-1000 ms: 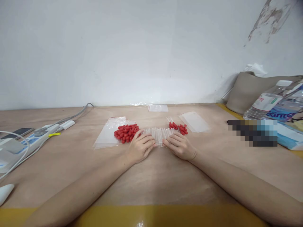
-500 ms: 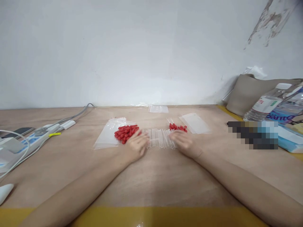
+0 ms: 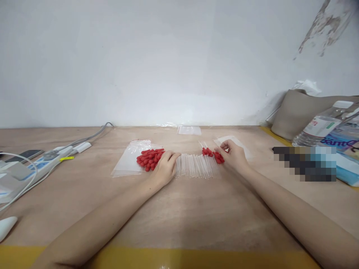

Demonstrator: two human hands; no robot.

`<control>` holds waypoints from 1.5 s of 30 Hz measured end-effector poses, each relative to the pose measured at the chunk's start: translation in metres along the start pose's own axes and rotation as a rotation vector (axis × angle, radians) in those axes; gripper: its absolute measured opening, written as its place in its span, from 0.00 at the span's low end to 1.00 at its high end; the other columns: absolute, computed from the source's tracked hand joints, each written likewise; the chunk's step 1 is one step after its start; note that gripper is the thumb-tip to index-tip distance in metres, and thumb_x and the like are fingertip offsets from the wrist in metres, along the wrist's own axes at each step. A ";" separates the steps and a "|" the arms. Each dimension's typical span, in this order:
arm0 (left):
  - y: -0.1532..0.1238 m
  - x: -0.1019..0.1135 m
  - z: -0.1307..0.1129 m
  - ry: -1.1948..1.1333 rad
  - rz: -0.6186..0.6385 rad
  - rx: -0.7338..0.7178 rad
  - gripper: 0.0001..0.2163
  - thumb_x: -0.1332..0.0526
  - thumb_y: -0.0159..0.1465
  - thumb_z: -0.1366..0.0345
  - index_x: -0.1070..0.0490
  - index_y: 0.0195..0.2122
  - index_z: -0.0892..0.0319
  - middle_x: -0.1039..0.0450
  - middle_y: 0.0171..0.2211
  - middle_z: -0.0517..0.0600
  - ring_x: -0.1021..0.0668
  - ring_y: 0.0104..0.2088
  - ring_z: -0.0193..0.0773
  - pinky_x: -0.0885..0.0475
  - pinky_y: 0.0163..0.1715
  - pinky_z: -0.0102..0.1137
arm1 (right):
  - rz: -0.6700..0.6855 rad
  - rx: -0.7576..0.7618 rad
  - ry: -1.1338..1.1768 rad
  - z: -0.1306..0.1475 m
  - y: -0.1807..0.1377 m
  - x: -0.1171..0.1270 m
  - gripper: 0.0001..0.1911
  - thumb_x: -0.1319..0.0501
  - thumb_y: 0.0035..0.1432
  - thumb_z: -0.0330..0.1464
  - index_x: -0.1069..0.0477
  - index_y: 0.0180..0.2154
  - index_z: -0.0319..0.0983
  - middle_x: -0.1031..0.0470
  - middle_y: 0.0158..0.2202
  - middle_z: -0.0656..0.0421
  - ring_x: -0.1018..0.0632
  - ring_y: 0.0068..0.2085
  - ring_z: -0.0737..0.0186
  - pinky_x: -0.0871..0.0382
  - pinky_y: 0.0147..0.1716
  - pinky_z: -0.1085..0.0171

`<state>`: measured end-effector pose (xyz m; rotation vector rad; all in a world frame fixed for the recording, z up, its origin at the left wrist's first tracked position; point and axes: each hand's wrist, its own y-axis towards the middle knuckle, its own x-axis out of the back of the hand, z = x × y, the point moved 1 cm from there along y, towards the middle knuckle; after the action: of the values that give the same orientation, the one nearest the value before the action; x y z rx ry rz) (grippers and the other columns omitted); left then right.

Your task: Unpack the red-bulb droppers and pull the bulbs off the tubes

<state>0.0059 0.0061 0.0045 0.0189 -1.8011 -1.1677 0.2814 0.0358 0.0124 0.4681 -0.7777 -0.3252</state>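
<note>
My left hand [image 3: 167, 167] lies at the left end of a row of thin clear sticks or tubes [image 3: 196, 166], its fingers stretched out and touching that end; it holds nothing I can see. Beside it is a large heap of red, round-ended pieces [image 3: 148, 160]. My right hand [image 3: 233, 154] is up at the right, thumb and forefinger brought together just above a small red cluster [image 3: 218, 157]. What they pinch, if anything, cannot be made out. A few more red pieces with clear stems [image 3: 206, 151] lie behind the row.
Clear plastic bags [image 3: 126, 160] lie under the left heap, another bag [image 3: 238, 142] behind my right hand, one [image 3: 189, 130] near the wall. A power strip [image 3: 42, 166] with cables is at left. At right stand a water bottle [image 3: 319, 125] and a grey-brown container [image 3: 288, 116].
My right hand has left the right end of the clear row and moved right and slightly back to the small red cluster. My left hand stays at the row's left end.
</note>
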 end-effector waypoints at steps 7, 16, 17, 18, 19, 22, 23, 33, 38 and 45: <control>-0.005 0.003 0.001 -0.003 0.020 -0.153 0.13 0.51 0.61 0.75 0.38 0.47 0.62 0.30 0.36 0.53 0.28 0.38 0.39 0.30 0.39 0.33 | 0.025 -0.179 0.065 -0.021 0.012 -0.003 0.10 0.41 0.45 0.38 0.33 0.29 0.39 0.29 0.28 0.60 0.30 0.27 0.67 0.38 0.27 0.68; -0.009 0.018 -0.006 -0.107 0.234 -0.094 0.15 0.44 0.61 0.61 0.34 0.46 0.62 0.29 0.33 0.53 0.28 0.37 0.40 0.30 0.38 0.35 | 0.063 -0.188 0.102 -0.018 0.010 -0.001 0.12 0.39 0.42 0.39 0.29 0.28 0.38 0.27 0.26 0.60 0.30 0.25 0.67 0.38 0.26 0.67; -0.009 0.019 -0.007 -0.100 0.237 -0.105 0.15 0.44 0.60 0.59 0.33 0.46 0.62 0.28 0.35 0.54 0.28 0.39 0.41 0.31 0.41 0.36 | 0.058 -0.192 0.098 -0.019 0.010 -0.002 0.12 0.39 0.42 0.39 0.28 0.28 0.38 0.27 0.25 0.60 0.29 0.25 0.67 0.38 0.26 0.67; -0.008 0.020 -0.007 -0.094 0.238 -0.119 0.16 0.43 0.60 0.58 0.33 0.47 0.61 0.28 0.37 0.54 0.28 0.42 0.43 0.32 0.43 0.38 | 0.052 -0.198 0.095 -0.021 0.011 -0.002 0.12 0.39 0.43 0.40 0.28 0.28 0.38 0.26 0.25 0.60 0.29 0.25 0.66 0.38 0.27 0.66; -0.008 0.020 -0.007 -0.092 0.241 -0.131 0.17 0.43 0.60 0.58 0.33 0.47 0.60 0.28 0.40 0.54 0.29 0.44 0.44 0.33 0.46 0.40 | 0.044 -0.205 0.095 -0.024 0.012 -0.003 0.12 0.40 0.44 0.40 0.27 0.28 0.38 0.26 0.24 0.59 0.29 0.25 0.66 0.37 0.28 0.66; -0.008 0.019 -0.006 -0.102 0.278 -0.134 0.17 0.44 0.60 0.57 0.34 0.49 0.58 0.29 0.45 0.53 0.30 0.48 0.43 0.38 0.51 0.42 | 0.065 -0.215 0.116 -0.031 0.014 -0.004 0.14 0.41 0.45 0.41 0.25 0.30 0.37 0.26 0.22 0.59 0.28 0.25 0.64 0.36 0.28 0.65; -0.008 0.018 -0.005 -0.104 0.291 -0.127 0.16 0.44 0.61 0.58 0.35 0.49 0.58 0.29 0.45 0.53 0.29 0.48 0.42 0.40 0.53 0.42 | 0.082 -0.213 0.132 -0.033 0.014 -0.005 0.15 0.41 0.46 0.42 0.25 0.30 0.37 0.26 0.21 0.59 0.27 0.24 0.64 0.35 0.28 0.65; -0.009 0.022 -0.004 -0.087 0.336 -0.094 0.16 0.45 0.61 0.56 0.34 0.48 0.57 0.28 0.45 0.51 0.27 0.45 0.39 0.48 0.57 0.43 | 0.055 -0.252 0.244 -0.039 0.017 -0.008 0.17 0.40 0.47 0.36 0.28 0.38 0.34 0.23 0.31 0.53 0.23 0.30 0.61 0.29 0.30 0.65; -0.009 0.022 -0.004 -0.079 0.329 -0.085 0.15 0.45 0.62 0.57 0.34 0.47 0.56 0.28 0.44 0.51 0.27 0.45 0.39 0.48 0.57 0.44 | 0.025 -0.226 0.163 -0.033 0.014 -0.007 0.17 0.37 0.42 0.39 0.26 0.34 0.36 0.24 0.28 0.56 0.24 0.29 0.62 0.31 0.30 0.66; -0.008 0.019 -0.003 -0.082 0.312 -0.081 0.15 0.46 0.62 0.56 0.34 0.48 0.56 0.29 0.45 0.51 0.27 0.46 0.38 0.49 0.57 0.43 | 0.083 -0.182 -0.054 -0.021 0.019 0.002 0.16 0.45 0.50 0.41 0.26 0.33 0.38 0.23 0.30 0.58 0.26 0.31 0.64 0.36 0.30 0.67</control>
<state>-0.0062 -0.0094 0.0122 -0.3502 -1.7507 -1.0272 0.3007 0.0566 0.0102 0.2561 -0.8093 -0.3289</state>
